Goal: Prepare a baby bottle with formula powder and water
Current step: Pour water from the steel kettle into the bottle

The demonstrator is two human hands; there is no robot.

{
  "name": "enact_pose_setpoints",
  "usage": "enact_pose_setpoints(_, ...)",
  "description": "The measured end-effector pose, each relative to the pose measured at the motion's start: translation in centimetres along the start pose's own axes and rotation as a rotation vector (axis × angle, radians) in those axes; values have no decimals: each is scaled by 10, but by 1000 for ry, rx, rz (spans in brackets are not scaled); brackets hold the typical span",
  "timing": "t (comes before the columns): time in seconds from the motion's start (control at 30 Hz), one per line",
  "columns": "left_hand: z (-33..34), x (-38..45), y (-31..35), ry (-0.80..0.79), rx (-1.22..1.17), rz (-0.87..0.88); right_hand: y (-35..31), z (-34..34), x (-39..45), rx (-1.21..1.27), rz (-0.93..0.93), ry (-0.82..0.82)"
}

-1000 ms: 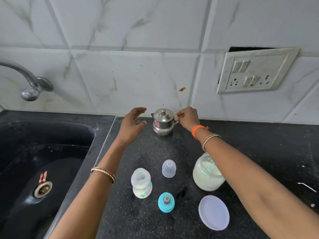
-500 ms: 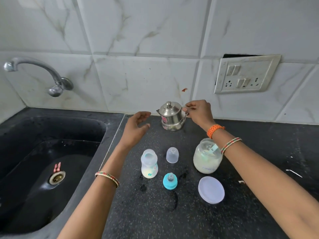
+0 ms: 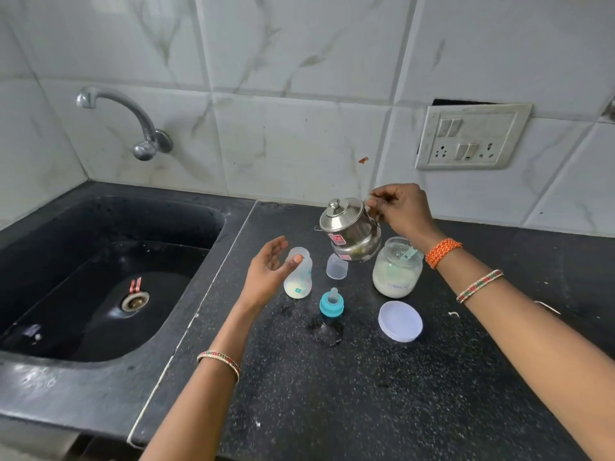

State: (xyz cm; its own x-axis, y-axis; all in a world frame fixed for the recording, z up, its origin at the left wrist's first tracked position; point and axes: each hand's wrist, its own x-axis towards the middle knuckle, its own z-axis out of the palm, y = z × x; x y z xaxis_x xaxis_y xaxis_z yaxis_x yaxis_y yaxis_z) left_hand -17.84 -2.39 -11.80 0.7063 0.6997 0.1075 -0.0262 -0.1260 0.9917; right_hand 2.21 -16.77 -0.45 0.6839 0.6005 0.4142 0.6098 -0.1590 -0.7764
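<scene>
Head view, kitchen counter: the right hand [image 3: 401,209], at centre right of the frame, pinches the handle of a small steel kettle [image 3: 349,227] and holds it off the counter, tilted spout-down toward the left. The left hand [image 3: 269,272], just left of centre, is open with fingers relaxed, its thumb just touching or nearly touching the open baby bottle [image 3: 298,272], which stands upright at centre frame with pale powder in its base.

Risks, as judged from this moment: the bottle's mouth is narrow and the left hand has no grip on it, so a pour could miss or knock it over. The kettle's lid [image 3: 341,207] sits loose-looking on a tilted body and might slide off. A two-finger hold on the handle could let the kettle swing. The open formula jar [image 3: 397,271] stands directly below and right of the kettle, so stray water could land in the powder.

By count: one kettle, one bottle, one clear cap [image 3: 337,266] between bottle and jar, one teal nipple ring [image 3: 331,302] lower centre, one jar with one scoop [image 3: 408,253] inside, one white jar lid [image 3: 400,321] lying flat at lower right of centre. Outward, one sink [image 3: 109,277] fills the left, one tap [image 3: 133,123] the upper left, one switch plate [image 3: 471,136] the upper right. Bangles: one on the left wrist, two on the right.
</scene>
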Motion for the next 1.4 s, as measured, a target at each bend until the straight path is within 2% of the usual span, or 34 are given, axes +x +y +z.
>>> enact_pose_setpoints(0.13,4,-1,-7,-47,136,6,0,7,-12,-38,-28,-31)
enact_pose_setpoints(0.27,10,-4,-13,-4,180,17,-3,16,-16,-62,-51,-50)
enact_pose_setpoints(0.53,11,-6,-33,31,229,-27,-10,26,-10,-86,-67,-61)
enact_pose_setpoints(1.4,10,-21,-50,23,321,21,-26,11,0,-100,-125,-50)
